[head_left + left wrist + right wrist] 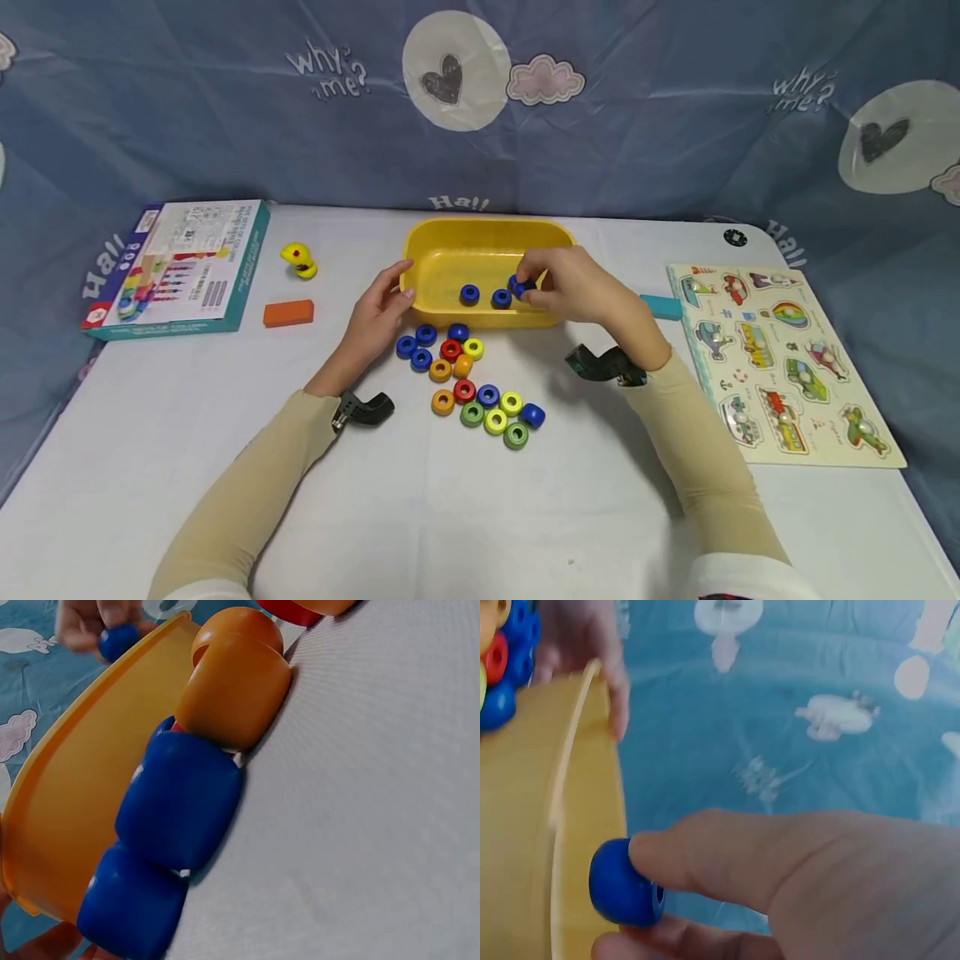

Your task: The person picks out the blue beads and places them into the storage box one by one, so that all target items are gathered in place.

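Observation:
My left hand [377, 315] holds the left end of a yellow plastic tray [487, 319], thumb at its front corner and fingers along the end wall. Over the tray's right part, my right hand [576, 285] pinches a blue bead [622, 883] between thumb and fingers. The bead's hole shows in the right wrist view. Inside the tray lie a few more blue beads [469, 294], one partly hidden by the right hand. In front of the tray, loose beads in blue, red, orange [236, 690], yellow and green [516, 435] spread over the white table.
On the left are a boxed toy set [187, 267], a yellow duck-like figure [299, 260] and an orange block [288, 313]. To the right lie a teal block [662, 307], a wooden picture puzzle [787, 367] and a black disc [735, 238]. A blue printed cloth [660, 150] hangs behind.

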The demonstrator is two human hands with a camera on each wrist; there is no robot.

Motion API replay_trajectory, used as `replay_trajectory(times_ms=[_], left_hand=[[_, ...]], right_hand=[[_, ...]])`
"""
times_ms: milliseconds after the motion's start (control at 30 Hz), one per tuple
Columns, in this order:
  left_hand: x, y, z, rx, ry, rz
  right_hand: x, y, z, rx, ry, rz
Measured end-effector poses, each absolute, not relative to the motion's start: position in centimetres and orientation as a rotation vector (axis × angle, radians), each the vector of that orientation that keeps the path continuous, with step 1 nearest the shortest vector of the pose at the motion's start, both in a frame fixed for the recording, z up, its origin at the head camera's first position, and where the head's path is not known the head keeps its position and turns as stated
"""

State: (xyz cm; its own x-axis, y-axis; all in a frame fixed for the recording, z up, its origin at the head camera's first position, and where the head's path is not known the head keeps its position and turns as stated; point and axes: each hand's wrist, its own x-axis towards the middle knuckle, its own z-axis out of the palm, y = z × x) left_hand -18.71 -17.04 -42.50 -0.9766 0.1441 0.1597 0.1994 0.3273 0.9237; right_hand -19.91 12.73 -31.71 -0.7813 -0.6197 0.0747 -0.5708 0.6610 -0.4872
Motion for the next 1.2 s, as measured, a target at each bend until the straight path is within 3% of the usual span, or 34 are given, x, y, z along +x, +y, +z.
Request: replay_trajectory(times_ms=[300, 767, 1067, 1200], left_hand=[[-18.5, -17.0, -42.5, -0.348, -2.514, -1.765], [-18.8, -17.3, -42.2, -0.335, -2.533, -1.735], [-18.8, -17.3, -42.4, -0.327, -2.538, -1.743], [-18.8, -17.1, -42.3, -0.333, -2.535, -1.745]], right_hand=[[-23.4, 11.5, -34.1, -0.734, 2.660, -0.484], [-24.4, 11.0, -36.3, -0.625, 2.665, -0.732], [-24.2, 10.9, -36.4, -0.676, 2.707, -0.828], [-22.1, 9.8, -35.3, -0.902, 2.815, -1.023]])
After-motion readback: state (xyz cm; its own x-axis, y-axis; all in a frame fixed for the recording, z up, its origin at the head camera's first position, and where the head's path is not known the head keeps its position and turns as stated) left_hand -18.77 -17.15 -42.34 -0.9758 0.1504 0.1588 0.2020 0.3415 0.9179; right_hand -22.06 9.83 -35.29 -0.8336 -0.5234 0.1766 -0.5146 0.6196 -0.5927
